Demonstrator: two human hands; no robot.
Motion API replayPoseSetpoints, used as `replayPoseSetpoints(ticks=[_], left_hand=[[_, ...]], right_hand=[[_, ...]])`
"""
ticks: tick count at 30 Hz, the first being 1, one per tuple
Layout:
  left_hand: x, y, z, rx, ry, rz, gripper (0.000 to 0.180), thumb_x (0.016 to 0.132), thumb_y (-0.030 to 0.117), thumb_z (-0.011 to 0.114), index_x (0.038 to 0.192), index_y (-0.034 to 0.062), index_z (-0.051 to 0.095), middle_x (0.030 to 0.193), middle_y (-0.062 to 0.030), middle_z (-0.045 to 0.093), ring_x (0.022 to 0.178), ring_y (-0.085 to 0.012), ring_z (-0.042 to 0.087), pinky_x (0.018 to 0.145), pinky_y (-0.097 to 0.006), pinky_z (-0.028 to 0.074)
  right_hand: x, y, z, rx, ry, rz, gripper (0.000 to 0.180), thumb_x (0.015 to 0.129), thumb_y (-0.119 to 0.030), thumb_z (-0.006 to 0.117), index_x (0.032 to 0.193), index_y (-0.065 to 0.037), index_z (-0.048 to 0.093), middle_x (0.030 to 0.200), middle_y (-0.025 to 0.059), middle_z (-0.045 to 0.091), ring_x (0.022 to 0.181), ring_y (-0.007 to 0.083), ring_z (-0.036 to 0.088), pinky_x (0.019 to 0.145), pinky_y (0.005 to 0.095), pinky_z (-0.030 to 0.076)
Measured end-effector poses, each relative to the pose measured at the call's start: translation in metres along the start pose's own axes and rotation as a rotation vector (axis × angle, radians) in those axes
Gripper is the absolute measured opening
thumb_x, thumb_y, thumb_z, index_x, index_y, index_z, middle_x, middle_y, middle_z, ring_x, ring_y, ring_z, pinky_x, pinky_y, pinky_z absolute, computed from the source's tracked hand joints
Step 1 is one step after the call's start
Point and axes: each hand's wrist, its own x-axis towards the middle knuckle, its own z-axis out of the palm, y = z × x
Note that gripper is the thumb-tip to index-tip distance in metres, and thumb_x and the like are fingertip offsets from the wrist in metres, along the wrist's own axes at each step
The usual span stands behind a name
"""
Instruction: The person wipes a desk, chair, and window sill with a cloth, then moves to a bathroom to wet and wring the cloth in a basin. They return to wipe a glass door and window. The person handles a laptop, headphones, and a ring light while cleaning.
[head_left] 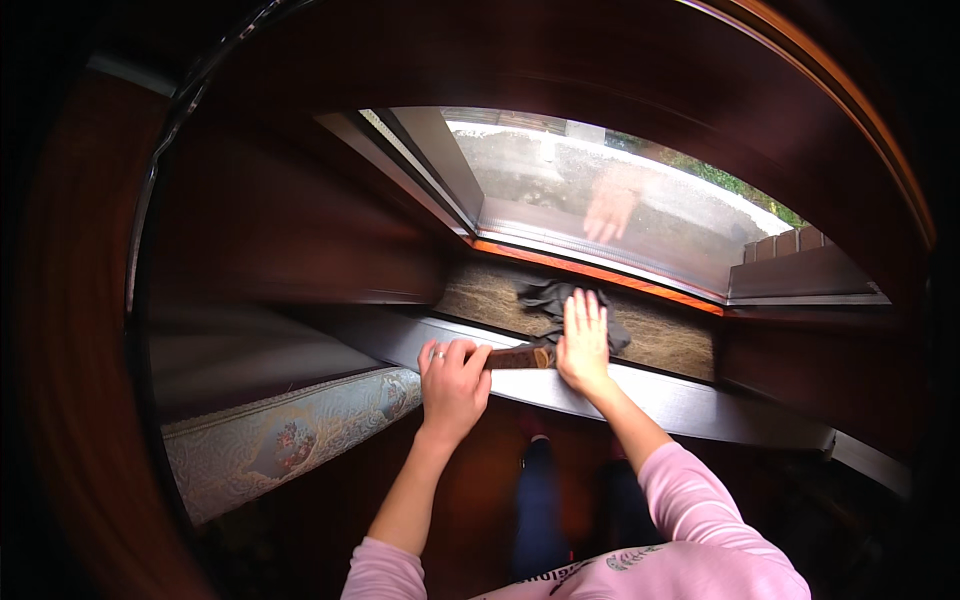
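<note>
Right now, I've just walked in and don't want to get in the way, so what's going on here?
A person is at a windowsill. Their right hand lies with fingers straightened on a crumpled dark gray cloth, which is on the brown, streaked sill. Their left hand grips a dark brown, block-like object by the silvery ledge in front; I can't tell exactly what it is. The window pane beyond shows a hand's reflection.
</note>
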Motion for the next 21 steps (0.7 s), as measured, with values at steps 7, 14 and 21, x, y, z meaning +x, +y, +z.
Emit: replayPoseSetpoints(ticks=[7, 14, 21], left_hand=[[-0.149, 0.070, -0.021, -0.191, -0.118, -0.471, 0.033, 0.066, 0.009, 0.075, 0.098, 0.0077, 0.066, 0.092, -0.0051, 0.057, 0.085, -0.0247, 0.056, 0.078, -0.038, 0.042], [-0.155, 0.088, -0.020, -0.303, -0.102, -0.549, 0.031, 0.069, 0.011, 0.073, 0.099, 0.0122, 0.067, 0.094, -0.0048, 0.056, 0.089, -0.0257, 0.056, 0.078, -0.038, 0.043], [-0.055, 0.053, 0.015, -0.068, -0.104, -0.162, 0.031, 0.068, 0.006, 0.067, 0.099, 0.0072, 0.065, 0.093, -0.0087, 0.053, 0.088, -0.0292, 0.052, 0.077, -0.041, 0.042]], right_hand=[[0.103, -0.125, 0.058, -0.044, 0.060, -0.213, 0.052, 0.078, -0.015, 0.050, 0.125, 0.007, 0.048, 0.139, 0.0207, 0.039, 0.132, 0.0369, 0.030, 0.109, 0.0511, 0.024], [0.089, -0.049, -0.017, 0.109, -0.363, -0.516, 0.035, 0.073, -0.011, 0.059, 0.107, -0.006, 0.065, 0.117, 0.0068, 0.062, 0.113, 0.0260, 0.053, 0.093, 0.0366, 0.044], [0.101, -0.017, -0.039, -0.021, 0.166, -0.575, 0.033, 0.081, -0.012, 0.053, 0.109, 0.004, 0.059, 0.123, 0.0130, 0.055, 0.102, 0.0251, 0.054, 0.091, 0.0352, 0.043]])
